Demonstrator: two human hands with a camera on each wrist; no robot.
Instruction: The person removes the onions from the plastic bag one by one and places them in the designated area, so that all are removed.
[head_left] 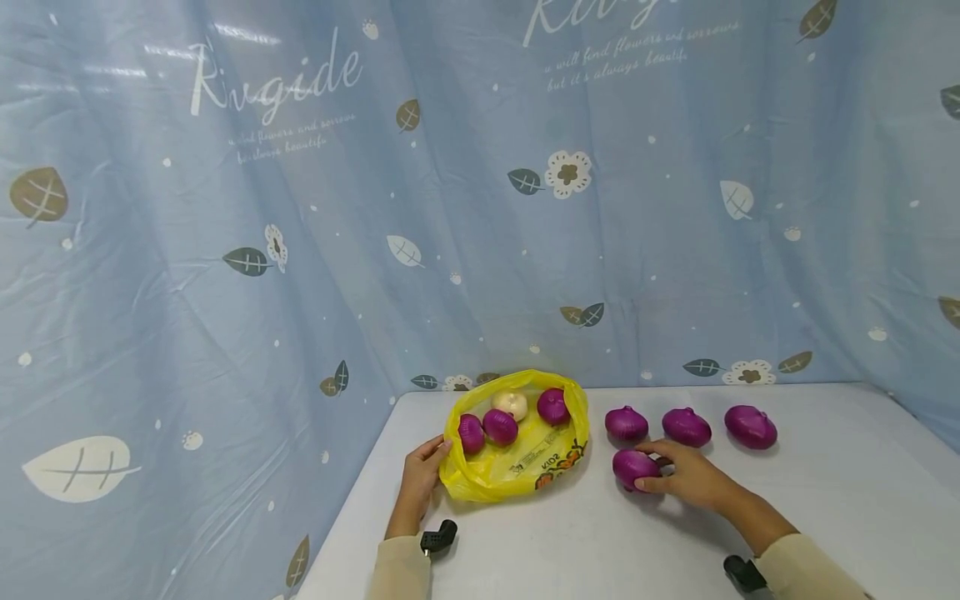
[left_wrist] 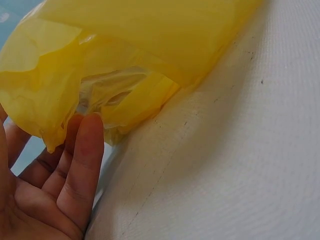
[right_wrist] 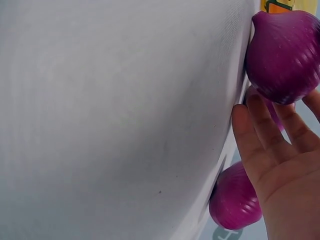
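A yellow plastic bag lies open on the white table. Three purple onions and a pale, cream-coloured bulb are inside. At the bag's left edge, my left hand pinches the rim; in the left wrist view, the fingers meet the thin yellow plastic. To the right of the bag, my right hand grips another purple onion between thumb and fingers. The right wrist view has this onion at the fingertips, with the thumb mostly out of frame.
Behind my right hand, three more purple onions stand in a row: a left one, a middle one and a right one. A blue patterned curtain hangs along the back of the white table.
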